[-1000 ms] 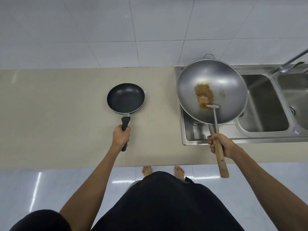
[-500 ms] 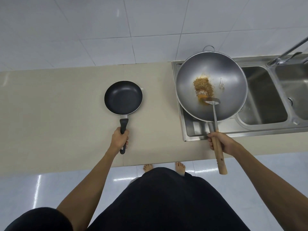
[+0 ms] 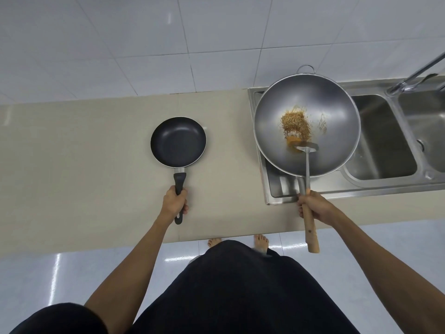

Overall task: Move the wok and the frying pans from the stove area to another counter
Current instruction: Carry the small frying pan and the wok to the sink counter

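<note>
A small black frying pan rests flat on the beige counter, its black handle pointing toward me. My left hand is wrapped around that handle. A large grey steel wok sits over the sink's draining board, with brown food scraps at its centre and a metal spatula lying inside. My right hand grips the wok's wooden handle, and the spatula's shaft runs into the same grip.
A stainless double sink fills the right side, with a tap at the back right. White wall tiles rise behind the counter. The counter's front edge runs just past my hands, with my bare feet on the glossy floor below.
The whole scene has slid lower in view as my head tilted. Both hands keep the same grips, and the pan and wok stay where they were on the counter and sink.
</note>
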Motion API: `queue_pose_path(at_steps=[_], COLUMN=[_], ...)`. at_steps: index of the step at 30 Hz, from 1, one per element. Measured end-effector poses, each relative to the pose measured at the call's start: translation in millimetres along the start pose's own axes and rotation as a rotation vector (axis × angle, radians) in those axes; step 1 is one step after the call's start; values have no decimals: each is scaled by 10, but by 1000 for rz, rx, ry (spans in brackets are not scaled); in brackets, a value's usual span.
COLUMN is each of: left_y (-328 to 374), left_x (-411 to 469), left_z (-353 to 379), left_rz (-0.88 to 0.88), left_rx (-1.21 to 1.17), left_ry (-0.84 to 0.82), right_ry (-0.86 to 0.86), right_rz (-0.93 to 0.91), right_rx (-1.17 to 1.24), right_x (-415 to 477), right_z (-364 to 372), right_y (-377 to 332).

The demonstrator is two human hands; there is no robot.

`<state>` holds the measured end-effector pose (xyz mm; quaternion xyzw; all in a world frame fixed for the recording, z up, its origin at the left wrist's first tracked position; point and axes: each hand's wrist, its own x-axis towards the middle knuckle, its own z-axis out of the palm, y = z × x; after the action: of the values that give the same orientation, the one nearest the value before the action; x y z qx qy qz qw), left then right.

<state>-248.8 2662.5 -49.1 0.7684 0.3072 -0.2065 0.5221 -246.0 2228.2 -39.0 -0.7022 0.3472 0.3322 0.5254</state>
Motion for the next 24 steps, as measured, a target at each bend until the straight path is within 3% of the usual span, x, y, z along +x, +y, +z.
queue_pose_path(at_steps=[10, 18, 24], left_y=[22, 30, -4], left_x=[-16, -50, -64], left_z=[17, 17, 6], left_rz=[-11, -35, -39], left_rx=[26, 7, -16], left_ry=[7, 16, 24], right_ry=[-65, 136, 162], right_rz=[8, -50, -58], right_rx=[-24, -236, -270], right_x=[-19, -18, -17], right_z=[-91, -99, -92], right_y=[-15, -21, -14])
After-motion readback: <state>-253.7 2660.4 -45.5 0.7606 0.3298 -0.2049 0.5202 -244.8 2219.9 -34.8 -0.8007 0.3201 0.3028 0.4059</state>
